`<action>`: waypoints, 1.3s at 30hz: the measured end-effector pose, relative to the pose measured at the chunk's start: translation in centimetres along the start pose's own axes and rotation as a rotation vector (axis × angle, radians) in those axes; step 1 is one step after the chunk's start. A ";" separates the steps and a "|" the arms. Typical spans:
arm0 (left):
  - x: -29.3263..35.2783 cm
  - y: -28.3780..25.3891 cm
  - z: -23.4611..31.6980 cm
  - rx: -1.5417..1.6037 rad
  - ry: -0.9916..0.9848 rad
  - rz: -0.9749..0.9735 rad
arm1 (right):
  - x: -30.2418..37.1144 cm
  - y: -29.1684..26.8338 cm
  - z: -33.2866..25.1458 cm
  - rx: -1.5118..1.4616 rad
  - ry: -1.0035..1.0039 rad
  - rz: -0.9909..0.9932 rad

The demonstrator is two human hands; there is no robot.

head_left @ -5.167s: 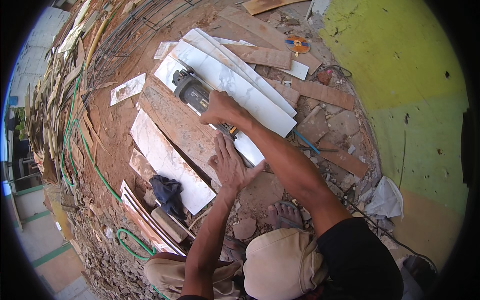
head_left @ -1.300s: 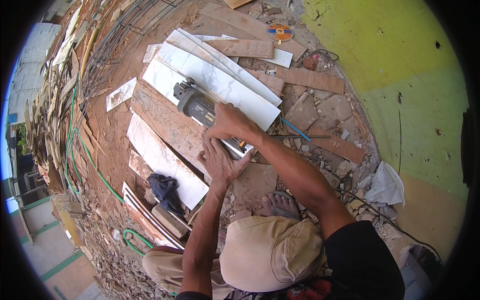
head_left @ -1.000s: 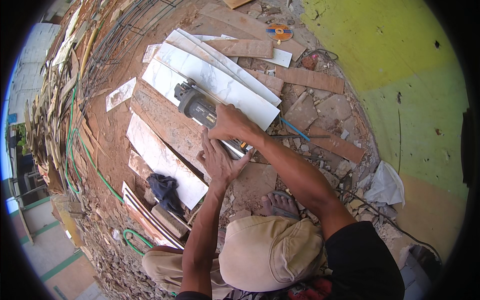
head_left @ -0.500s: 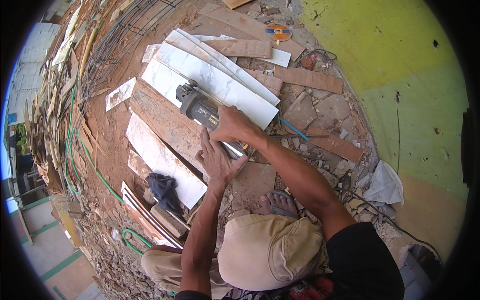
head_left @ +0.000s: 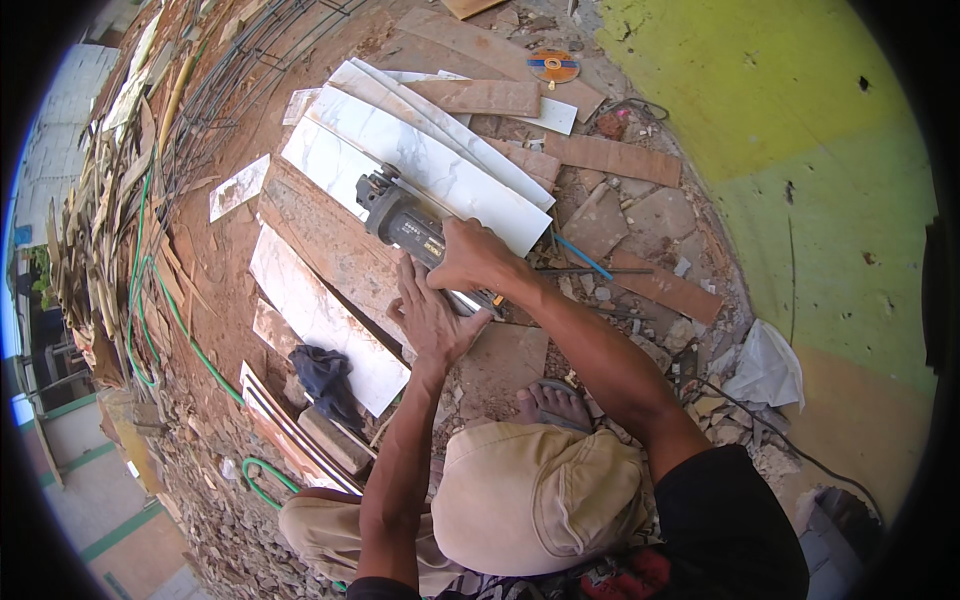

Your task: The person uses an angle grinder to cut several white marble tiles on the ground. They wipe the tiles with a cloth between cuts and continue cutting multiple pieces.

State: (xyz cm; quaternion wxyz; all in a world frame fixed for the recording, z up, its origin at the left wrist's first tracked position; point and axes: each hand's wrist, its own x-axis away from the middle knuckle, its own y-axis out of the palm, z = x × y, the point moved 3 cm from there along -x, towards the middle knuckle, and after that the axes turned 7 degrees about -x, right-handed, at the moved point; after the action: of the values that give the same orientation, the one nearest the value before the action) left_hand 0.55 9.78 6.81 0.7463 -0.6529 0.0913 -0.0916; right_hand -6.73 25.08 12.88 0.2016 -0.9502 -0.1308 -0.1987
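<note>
Right arm: extended forward from the lower right, bent slightly at the elbow, the wrist angled to the upper left.
Right hand (head_left: 470, 253): wrapped around the rear of a dark handheld power cutter (head_left: 407, 219), which is gripped firmly.
Left hand (head_left: 436, 322): held flat with fingers extended and thumb spread wide, close beside the cutter's rear; whether it is pressed on the tile cannot be told.
Power cutter's place: set on a white grey-veined marble-look tile (head_left: 420, 163), its head pointed to the upper left along a dark straight line.
Left of the tiles: another white tile (head_left: 322, 317) is laid on the reddish soil, a dark cloth (head_left: 325, 378) is bunched near its lower end, and a green hose (head_left: 188, 318) is trailed farther out.
Beyond and right: brown tile strips (head_left: 613, 158), an orange disc (head_left: 553, 66) and a thin blue rod (head_left: 583, 257) are scattered among rubble, bounded by a yellow-green wall (head_left: 800, 190).
Change: compared with about five seconds ago, the power cutter has been drawn back along the tile toward the body, and more of the line is exposed ahead of it.
</note>
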 end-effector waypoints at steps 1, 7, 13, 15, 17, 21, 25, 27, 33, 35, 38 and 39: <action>0.0 0.0 0.0 -0.001 -0.005 -0.007 | 0.0 0.0 0.0 0.001 -0.003 0.005; 0.0 -0.1 0.1 0.018 -0.016 -0.013 | 0.2 -0.1 0.0 0.030 0.021 -0.016; 0.1 0.4 -0.2 0.022 -0.016 -0.023 | 0.8 -0.5 -0.3 0.022 0.041 -0.035; 0.0 0.6 -0.3 0.015 -0.023 -0.074 | 0.9 -0.4 0.1 0.018 0.026 -0.028; 0.0 0.4 -0.1 0.010 -0.021 -0.058 | 1.1 -0.4 0.4 0.008 0.029 -0.033; 0.0 0.0 -0.2 0.028 -0.009 -0.024 | 1.6 -0.6 0.2 -0.010 0.029 -0.047; 0.0 -0.1 -0.2 0.022 0.026 -0.025 | 1.5 -0.6 0.3 -0.009 0.039 -0.069; -0.1 -0.5 -0.2 0.039 0.043 -0.026 | 1.7 -0.5 0.3 -0.011 0.031 -0.027; -0.2 -1.9 -0.3 0.119 0.040 -0.085 | 1.7 -0.5 0.7 0.006 0.046 -0.025; -0.2 -2.0 -0.4 0.066 0.036 -0.117 | 1.7 -0.3 1.0 0.015 0.039 -0.012; 0.0 -1.8 -0.8 0.057 0.042 -0.108 | 1.9 -0.1 1.1 0.020 0.034 -0.013; 0.1 -1.6 -0.8 0.066 0.048 -0.097 | 2.0 -0.3 1.1 0.018 0.039 -0.020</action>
State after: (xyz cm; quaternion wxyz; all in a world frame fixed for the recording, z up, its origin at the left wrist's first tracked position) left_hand 0.37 8.75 8.28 0.7599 -0.6290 0.0745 -0.1462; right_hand -4.65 26.18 12.89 0.2106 -0.9429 -0.1382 -0.2181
